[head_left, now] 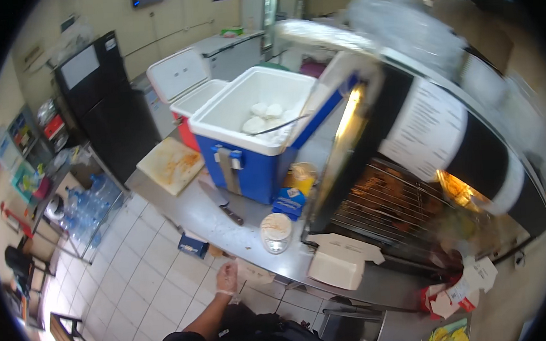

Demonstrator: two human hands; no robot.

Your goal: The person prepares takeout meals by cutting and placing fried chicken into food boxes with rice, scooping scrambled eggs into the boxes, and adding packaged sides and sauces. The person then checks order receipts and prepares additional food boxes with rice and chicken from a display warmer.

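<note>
My left hand (228,278), with a pale band at the wrist, reaches up from the lower edge to the front rim of the steel counter (194,216). It is beside a pale sheet of paper (253,273) at the counter's edge; whether the fingers grip it is unclear. My right hand is out of sight. Just beyond the hand stand a clear round tub with a lid (276,232) and a small dark blue box (193,245). A white takeaway box (337,268) lies to the right.
A blue cooler (248,166) holds white lumps, with a red cooler (185,107) behind it. A stained cutting board (171,165) and knife (220,202) lie on the counter. A glowing grill oven (399,194) fills the right. Water bottles (88,207) stand by the tiled floor.
</note>
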